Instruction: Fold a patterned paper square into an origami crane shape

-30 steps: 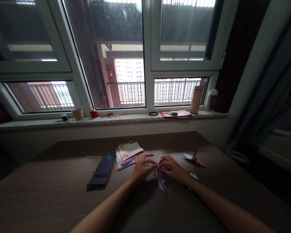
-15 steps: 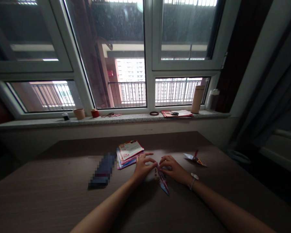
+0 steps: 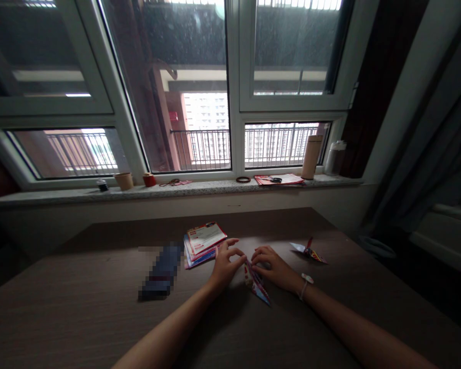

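A narrow piece of folded printed paper lies between my hands, its pointed lower end slanting toward me and to the right. My left hand pinches its upper end between thumb and forefinger, the other fingers raised. From the right, my right hand grips the same paper near the top with curled fingers; a bracelet circles that wrist. The fingertips partly hide the upper folds. Right of my hands rests a folded paper crane with a pointed wing and an upright red tip.
A stack of printed sheets lies just beyond my left hand. Left of it is a blurred dark blue object. The sill behind the table holds a paper cup, red spool, scissors on papers, and a tan flask.
The folded paper has turned slightly, its lower tip swinging a little up and right. Both hands keep their pinch on it; the view has shifted slightly.
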`<move>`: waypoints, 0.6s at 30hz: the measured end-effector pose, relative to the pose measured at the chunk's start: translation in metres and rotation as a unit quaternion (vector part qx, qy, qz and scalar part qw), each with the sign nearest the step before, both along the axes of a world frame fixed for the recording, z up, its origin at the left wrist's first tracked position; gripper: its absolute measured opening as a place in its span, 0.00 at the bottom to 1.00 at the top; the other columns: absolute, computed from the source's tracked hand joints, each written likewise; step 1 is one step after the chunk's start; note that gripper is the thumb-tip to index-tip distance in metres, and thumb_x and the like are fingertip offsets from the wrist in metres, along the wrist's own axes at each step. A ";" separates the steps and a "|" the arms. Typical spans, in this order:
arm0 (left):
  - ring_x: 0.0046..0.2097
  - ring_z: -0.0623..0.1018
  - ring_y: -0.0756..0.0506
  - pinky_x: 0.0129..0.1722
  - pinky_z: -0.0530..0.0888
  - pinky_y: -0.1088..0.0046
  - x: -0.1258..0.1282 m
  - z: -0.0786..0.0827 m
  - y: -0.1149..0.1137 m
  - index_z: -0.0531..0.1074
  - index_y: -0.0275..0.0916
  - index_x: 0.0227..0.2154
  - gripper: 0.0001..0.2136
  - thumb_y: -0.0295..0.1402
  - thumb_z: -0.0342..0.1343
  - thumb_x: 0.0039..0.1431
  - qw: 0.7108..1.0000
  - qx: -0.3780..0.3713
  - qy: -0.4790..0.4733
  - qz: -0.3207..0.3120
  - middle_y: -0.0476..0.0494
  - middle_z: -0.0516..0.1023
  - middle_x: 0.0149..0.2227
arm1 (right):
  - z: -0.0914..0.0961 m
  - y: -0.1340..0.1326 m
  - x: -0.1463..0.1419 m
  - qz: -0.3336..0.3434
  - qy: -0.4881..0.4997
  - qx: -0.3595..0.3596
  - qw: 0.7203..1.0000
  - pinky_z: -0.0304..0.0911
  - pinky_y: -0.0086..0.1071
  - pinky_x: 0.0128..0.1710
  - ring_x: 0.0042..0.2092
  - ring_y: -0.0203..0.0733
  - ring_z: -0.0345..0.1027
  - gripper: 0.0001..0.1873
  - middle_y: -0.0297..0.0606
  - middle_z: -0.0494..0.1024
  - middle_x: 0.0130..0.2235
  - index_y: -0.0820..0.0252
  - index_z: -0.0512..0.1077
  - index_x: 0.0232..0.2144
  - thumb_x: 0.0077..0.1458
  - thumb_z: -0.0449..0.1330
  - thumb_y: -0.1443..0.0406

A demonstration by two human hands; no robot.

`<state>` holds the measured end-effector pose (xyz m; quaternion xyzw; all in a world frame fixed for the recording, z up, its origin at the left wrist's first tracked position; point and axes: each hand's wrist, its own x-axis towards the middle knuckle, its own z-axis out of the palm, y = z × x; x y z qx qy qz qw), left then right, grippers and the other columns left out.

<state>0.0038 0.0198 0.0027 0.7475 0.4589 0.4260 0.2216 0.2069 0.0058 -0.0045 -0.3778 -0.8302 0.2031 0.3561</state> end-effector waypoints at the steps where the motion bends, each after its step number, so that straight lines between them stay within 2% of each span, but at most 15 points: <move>1: 0.56 0.67 0.39 0.58 0.60 0.56 0.000 0.000 0.000 0.78 0.41 0.25 0.04 0.32 0.60 0.53 1.000 0.002 0.003 0.001 0.43 0.69 0.53 | -0.001 0.000 0.000 0.001 0.002 -0.001 1.000 0.56 0.39 0.54 0.50 0.43 0.62 0.06 0.36 0.73 0.42 0.53 0.75 0.33 0.57 0.60 0.60; 10: 0.56 0.67 0.39 0.58 0.59 0.53 0.000 -0.003 0.003 0.78 0.42 0.27 0.08 0.34 0.55 0.58 0.998 0.027 0.038 0.031 0.44 0.71 0.52 | -0.004 0.003 0.001 0.013 0.009 -0.001 1.000 0.56 0.40 0.53 0.49 0.44 0.63 0.04 0.35 0.74 0.41 0.54 0.75 0.29 0.54 0.63 0.62; 18: 0.57 0.66 0.39 0.59 0.56 0.51 0.001 -0.001 0.002 0.79 0.43 0.29 0.07 0.34 0.56 0.59 0.997 0.033 0.056 0.033 0.44 0.70 0.54 | -0.004 0.002 0.001 0.005 0.004 0.007 1.000 0.55 0.39 0.54 0.50 0.44 0.62 0.04 0.35 0.74 0.41 0.54 0.74 0.28 0.52 0.65 0.62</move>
